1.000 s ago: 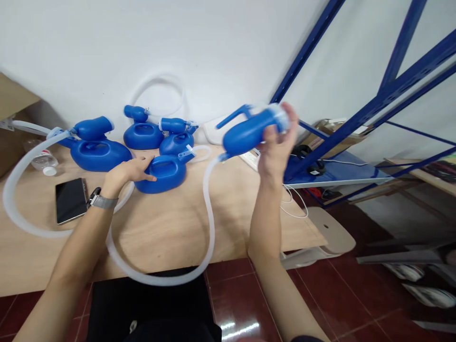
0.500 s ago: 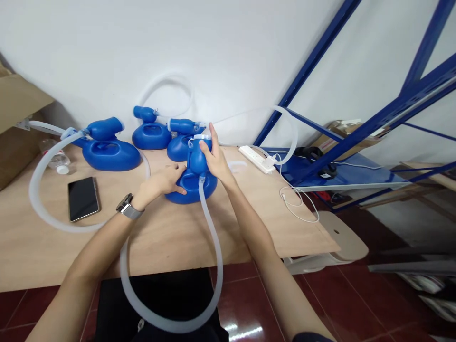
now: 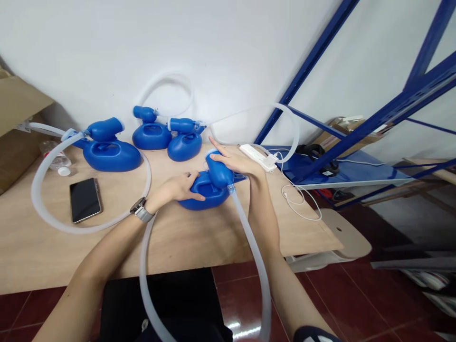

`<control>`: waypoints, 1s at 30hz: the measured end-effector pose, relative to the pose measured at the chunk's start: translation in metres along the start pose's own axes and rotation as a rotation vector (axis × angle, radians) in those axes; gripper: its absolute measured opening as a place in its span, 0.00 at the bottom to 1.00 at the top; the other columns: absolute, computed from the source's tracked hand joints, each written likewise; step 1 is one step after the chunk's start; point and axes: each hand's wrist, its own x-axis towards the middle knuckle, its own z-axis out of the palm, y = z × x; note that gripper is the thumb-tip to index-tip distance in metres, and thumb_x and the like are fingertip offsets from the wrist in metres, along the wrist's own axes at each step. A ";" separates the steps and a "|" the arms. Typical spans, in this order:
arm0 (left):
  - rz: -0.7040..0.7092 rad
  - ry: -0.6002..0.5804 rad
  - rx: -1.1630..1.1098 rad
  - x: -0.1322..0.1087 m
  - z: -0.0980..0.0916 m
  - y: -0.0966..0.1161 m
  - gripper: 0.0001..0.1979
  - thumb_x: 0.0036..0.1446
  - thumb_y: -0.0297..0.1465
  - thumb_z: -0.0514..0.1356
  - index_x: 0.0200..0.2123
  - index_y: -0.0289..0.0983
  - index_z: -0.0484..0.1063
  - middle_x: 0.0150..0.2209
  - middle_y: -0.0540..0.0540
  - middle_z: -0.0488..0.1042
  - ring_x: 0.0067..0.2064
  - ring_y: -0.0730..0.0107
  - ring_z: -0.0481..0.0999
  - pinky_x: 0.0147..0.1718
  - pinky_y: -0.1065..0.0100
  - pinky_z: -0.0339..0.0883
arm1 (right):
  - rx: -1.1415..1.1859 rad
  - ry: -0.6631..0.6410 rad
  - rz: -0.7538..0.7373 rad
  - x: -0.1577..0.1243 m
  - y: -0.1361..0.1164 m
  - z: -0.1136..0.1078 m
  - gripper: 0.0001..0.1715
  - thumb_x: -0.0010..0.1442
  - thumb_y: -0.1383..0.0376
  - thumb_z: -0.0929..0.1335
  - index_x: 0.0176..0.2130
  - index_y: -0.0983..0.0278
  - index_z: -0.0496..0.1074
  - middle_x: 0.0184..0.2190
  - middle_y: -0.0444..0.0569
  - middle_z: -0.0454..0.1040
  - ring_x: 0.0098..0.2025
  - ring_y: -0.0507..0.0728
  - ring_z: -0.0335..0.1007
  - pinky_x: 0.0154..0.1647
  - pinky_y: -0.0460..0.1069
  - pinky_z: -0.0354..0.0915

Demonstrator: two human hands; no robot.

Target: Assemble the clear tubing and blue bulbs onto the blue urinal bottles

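A blue plastic container (image 3: 199,192) lies on the wooden table (image 3: 199,237) in front of me. My left hand (image 3: 176,186), a watch on its wrist, rests on the container's left side with fingers curled against it. My right hand (image 3: 237,161) is wrapped over a blue funnel piece (image 3: 218,173) that sits on the container's right end. A translucent white hose (image 3: 249,237) runs from the funnel down toward my lap and loops back up on the left.
Three more blue containers (image 3: 110,154) (image 3: 151,135) (image 3: 185,145) with hoses stand along the wall. A black phone (image 3: 84,199) lies at left, a water bottle (image 3: 53,159) and a cardboard box (image 3: 16,123) beyond it. A white power strip (image 3: 258,157) and blue shelving (image 3: 356,123) are at right.
My right hand brought the funnel piece down from the air onto the container, then both hands slid the container to the right. The hose swung along with it.
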 end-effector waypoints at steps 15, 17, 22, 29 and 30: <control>-0.036 0.543 0.152 0.032 0.074 -0.026 0.36 0.81 0.48 0.50 0.81 0.36 0.58 0.79 0.20 0.56 0.79 0.27 0.61 0.73 0.35 0.60 | -0.262 -0.287 -0.385 -0.189 -0.103 -0.042 0.57 0.72 0.45 0.75 0.85 0.43 0.47 0.70 0.51 0.78 0.67 0.66 0.80 0.72 0.62 0.75; -0.041 0.528 0.176 0.032 0.074 -0.021 0.35 0.81 0.47 0.48 0.83 0.38 0.55 0.80 0.20 0.55 0.79 0.25 0.60 0.72 0.33 0.60 | -0.297 -0.470 -0.437 -0.199 -0.110 -0.010 0.55 0.72 0.45 0.75 0.85 0.47 0.50 0.76 0.54 0.72 0.76 0.68 0.70 0.80 0.65 0.66; -0.064 0.510 0.108 0.067 0.063 0.008 0.38 0.80 0.41 0.51 0.85 0.33 0.47 0.81 0.19 0.52 0.81 0.26 0.54 0.74 0.34 0.56 | -0.477 -0.666 -0.508 -0.193 -0.093 0.075 0.59 0.70 0.47 0.78 0.85 0.49 0.50 0.83 0.64 0.55 0.86 0.76 0.48 0.83 0.74 0.54; 0.017 0.488 -0.230 0.112 0.008 0.002 0.44 0.75 0.45 0.61 0.83 0.32 0.51 0.85 0.23 0.40 0.86 0.31 0.40 0.80 0.38 0.48 | -0.710 -0.510 -0.618 -0.136 -0.002 0.097 0.24 0.81 0.69 0.65 0.68 0.55 0.79 0.75 0.54 0.73 0.81 0.69 0.61 0.83 0.74 0.55; 0.032 0.562 -0.193 0.103 0.003 -0.007 0.39 0.75 0.42 0.60 0.81 0.32 0.58 0.84 0.25 0.44 0.86 0.33 0.42 0.81 0.39 0.47 | -0.724 -0.485 -0.558 -0.130 0.015 0.092 0.24 0.80 0.68 0.66 0.68 0.55 0.80 0.74 0.55 0.75 0.80 0.70 0.64 0.82 0.75 0.58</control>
